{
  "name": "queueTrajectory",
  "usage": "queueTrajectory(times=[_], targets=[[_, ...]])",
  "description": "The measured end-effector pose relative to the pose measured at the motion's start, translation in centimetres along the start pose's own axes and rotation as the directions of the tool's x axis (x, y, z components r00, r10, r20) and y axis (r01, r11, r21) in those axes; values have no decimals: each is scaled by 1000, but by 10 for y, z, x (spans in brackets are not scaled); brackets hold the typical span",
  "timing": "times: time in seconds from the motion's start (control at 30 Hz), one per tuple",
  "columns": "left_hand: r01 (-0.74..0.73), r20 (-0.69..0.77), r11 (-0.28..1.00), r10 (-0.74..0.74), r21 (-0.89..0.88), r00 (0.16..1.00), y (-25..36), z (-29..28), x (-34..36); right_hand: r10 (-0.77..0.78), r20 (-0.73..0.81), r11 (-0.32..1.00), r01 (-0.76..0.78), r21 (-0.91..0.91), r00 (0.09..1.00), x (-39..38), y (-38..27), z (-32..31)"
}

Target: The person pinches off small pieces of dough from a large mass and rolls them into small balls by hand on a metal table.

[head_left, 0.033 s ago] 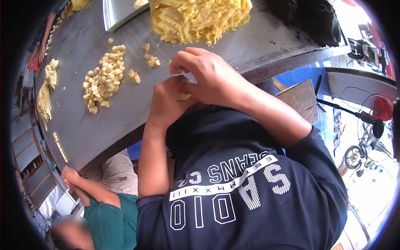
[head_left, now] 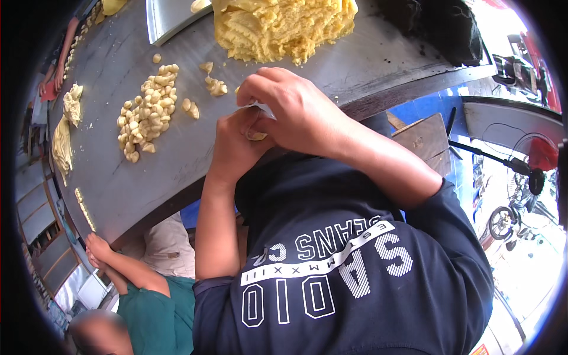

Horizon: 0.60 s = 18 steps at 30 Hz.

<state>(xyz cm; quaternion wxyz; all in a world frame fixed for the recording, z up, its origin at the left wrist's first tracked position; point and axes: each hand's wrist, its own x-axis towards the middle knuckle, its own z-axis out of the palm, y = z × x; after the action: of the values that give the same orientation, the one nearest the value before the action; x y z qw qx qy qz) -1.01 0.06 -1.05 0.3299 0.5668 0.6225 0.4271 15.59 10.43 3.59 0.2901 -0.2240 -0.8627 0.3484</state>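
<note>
Dough fills most of what I watch from here: a big yellow dough mound (head_left: 284,26) at the far edge of the grey desk (head_left: 195,160), and a heap of small shaped pieces (head_left: 148,109) off to the left. Both hands meet over the near edge of the desk. The left hand (head_left: 236,145) sits lower, its grip curled shut around a small dough piece (head_left: 256,135), of which I see only a pale sliver between the fingers. The right hand (head_left: 296,109) arches over it from above and the right, its grip pinched on a thin white blade (head_left: 264,109) that pokes out toward the left. I cannot tell whether that blade touches the dough.

The relation that matters: the dough piece lies just under and slightly left of the right hand, nestled in the left palm, so the left hand is the nearer one. Its long axis is too hidden to judge. The heap lies well to the left of both hands, and a few loose lumps (head_left: 216,87) rest between it and the mound.

At lower left, another person's hand (head_left: 97,245) rests on the desk edge.
</note>
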Motion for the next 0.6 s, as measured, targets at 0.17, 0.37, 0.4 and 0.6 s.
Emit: queueTrajectory(times=[0.17, 0.37, 0.4, 0.6], targets=[[-107, 142, 994, 108, -16, 984, 6, -13, 2, 89, 144, 995, -94, 25, 986, 1, -23, -34], [-117, 23, 977, 123, -180, 992, 12, -4, 2, -48, 136, 976, 75, -202, 990, 1, -20, -26], [-127, 9, 976, 130, -178, 991, 6, -5, 2, -28, 154, 986, 52, -159, 988, 5, -21, -36], [-87, 41, 969, 99, -231, 994, -6, -7, 4, -329, 271, 633, 424, -647, 905, 69, 3, -16]])
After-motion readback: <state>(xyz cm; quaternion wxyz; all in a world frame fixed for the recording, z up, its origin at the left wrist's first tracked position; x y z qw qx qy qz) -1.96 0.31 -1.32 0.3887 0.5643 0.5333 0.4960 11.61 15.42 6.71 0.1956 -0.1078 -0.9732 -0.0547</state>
